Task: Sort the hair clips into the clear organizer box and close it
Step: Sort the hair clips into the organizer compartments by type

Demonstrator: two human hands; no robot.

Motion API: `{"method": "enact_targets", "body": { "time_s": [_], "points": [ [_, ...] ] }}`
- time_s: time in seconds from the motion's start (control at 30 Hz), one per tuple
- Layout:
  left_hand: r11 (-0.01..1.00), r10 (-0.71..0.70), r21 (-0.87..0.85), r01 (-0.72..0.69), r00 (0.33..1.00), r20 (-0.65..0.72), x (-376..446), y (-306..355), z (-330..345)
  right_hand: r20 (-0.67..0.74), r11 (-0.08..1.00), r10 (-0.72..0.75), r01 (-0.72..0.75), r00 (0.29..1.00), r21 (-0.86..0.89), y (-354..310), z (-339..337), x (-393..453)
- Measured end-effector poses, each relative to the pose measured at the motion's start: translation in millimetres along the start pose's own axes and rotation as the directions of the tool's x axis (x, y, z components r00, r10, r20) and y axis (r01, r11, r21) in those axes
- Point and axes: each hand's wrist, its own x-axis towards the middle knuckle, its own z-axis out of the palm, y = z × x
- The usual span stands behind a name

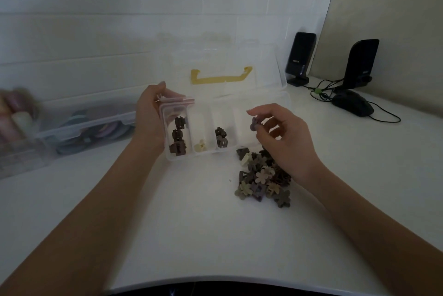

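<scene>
The clear organizer box (189,157) stands open on the white desk, its lid (263,61) with a yellow handle tilted back. Dark brown clips (177,136) fill the left compartment, a cream clip (200,146) lies in the second, dark clips (221,137) in the third. My left hand (149,113) grips the box's left end. My right hand (280,137) pinches a small purplish flower clip (254,124) above the rightmost compartment. A pile of loose flower clips (262,177) in brown, beige and grey lies just in front of the box, under my right wrist.
A second clear box (79,125) with coloured hair items stands at the left, beside blurred containers (14,116). Two black speakers (300,58) (360,64), a black mouse (353,103) and cables sit at the back right. The desk's front edge (215,282) curves near me.
</scene>
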Motion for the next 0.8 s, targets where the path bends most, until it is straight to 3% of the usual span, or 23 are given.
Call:
{"method": "enact_targets", "body": {
  "time_s": [0.13,0.27,0.5,0.7,0.8],
  "points": [
    [1.0,0.001,0.009,-0.001,1.0,0.002,0,1,-1,0.193,0.95,-0.168,0.211,0.967,-0.232,-3,-1,-4],
    [1.0,0.014,0.005,-0.014,1.0,0.01,-1,0,0,0.428,0.81,-0.142,0.353,0.893,-0.468,-9,5,-6],
    [0.997,0.057,0.044,-0.057,0.998,0.022,0,-2,-1,0.459,0.713,-0.031,0.341,0.888,-0.613,-17,14,-2],
    [0.996,0.058,0.06,-0.06,0.998,0.034,-1,-1,1,0.461,0.715,0.003,0.321,0.887,-0.621,-17,14,-2],
    [0.997,0.047,0.054,-0.049,0.998,0.04,-2,0,2,0.425,0.783,-0.015,0.275,0.905,-0.558,-14,13,-2]
  ]
}}
